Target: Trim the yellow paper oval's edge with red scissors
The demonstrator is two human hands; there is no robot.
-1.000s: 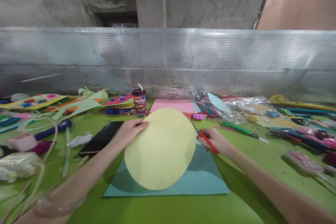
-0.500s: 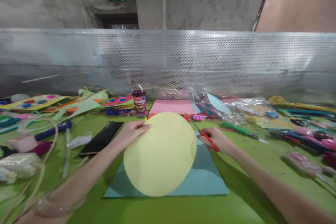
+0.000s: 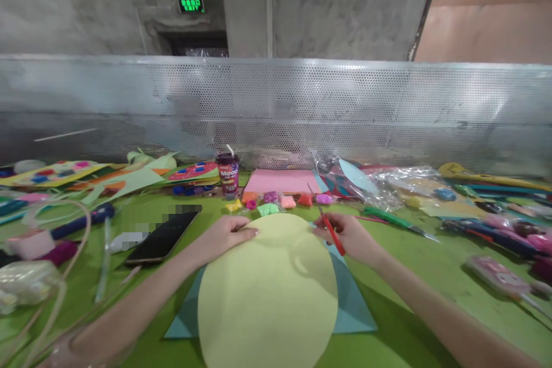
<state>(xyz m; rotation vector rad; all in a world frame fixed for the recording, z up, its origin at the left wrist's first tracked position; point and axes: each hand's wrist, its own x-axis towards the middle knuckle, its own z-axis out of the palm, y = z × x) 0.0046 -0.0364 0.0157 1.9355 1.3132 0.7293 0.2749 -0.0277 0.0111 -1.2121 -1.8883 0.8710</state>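
- round paper (image 3: 267, 299) is going pale yellow — totally plain
- sheet underneath (image 3: 356, 310) is showing teal blue
- scissors (image 3: 334, 234) are rocking red handles
- tabletop (image 3: 431, 259) is beaming lime green
- cup (image 3: 227, 175) is wearing dark purple — white lettering
- metal panel (image 3: 345, 98) is sporting grey dots

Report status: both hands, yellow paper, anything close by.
Left hand gripping yellow paper. Right hand holding red-handled scissors. Paper above blue sheet. Colourful packets beyond its far edge.

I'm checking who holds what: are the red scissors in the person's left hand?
No, the red scissors are in the right hand, while the left hand holds the yellow paper.
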